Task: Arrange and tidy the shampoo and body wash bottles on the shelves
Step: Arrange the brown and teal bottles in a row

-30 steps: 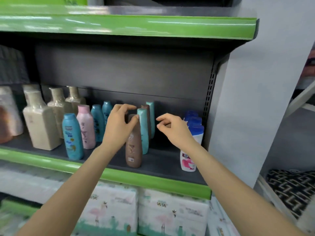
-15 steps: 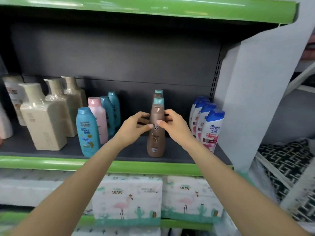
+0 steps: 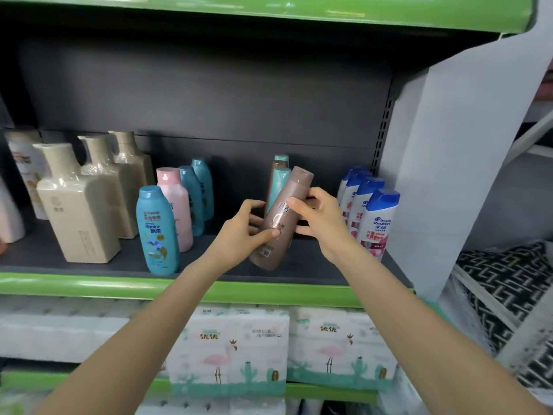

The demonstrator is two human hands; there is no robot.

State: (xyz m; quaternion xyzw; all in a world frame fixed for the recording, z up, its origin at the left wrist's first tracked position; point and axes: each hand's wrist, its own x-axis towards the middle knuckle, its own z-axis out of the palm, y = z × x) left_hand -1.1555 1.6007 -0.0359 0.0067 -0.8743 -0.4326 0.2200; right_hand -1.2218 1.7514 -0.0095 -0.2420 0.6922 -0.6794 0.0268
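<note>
Brown bottle point(image 3: 276, 223), upright before, now tilted right, gripped by both hands point(image 3: 242, 235) point(image 3: 321, 218)

Both hands on the brown bottle point(image 3: 279, 218) mid-frame: left hand point(image 3: 239, 235) grips its lower body, right hand point(image 3: 321, 218) the upper part. It's tilted right, in front of teal-capped bottles point(image 3: 279, 179) on the green-edged shelf point(image 3: 89, 284).

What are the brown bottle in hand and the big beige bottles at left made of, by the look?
Brown bottle, gripped tilted by left hand and right hand: likely opaque plastic, satin finish, soft highlights, printed label. Beige bottles: probably matte plastic under clear shrink film; the glossy wrinkles around the necks suggest that.
</note>
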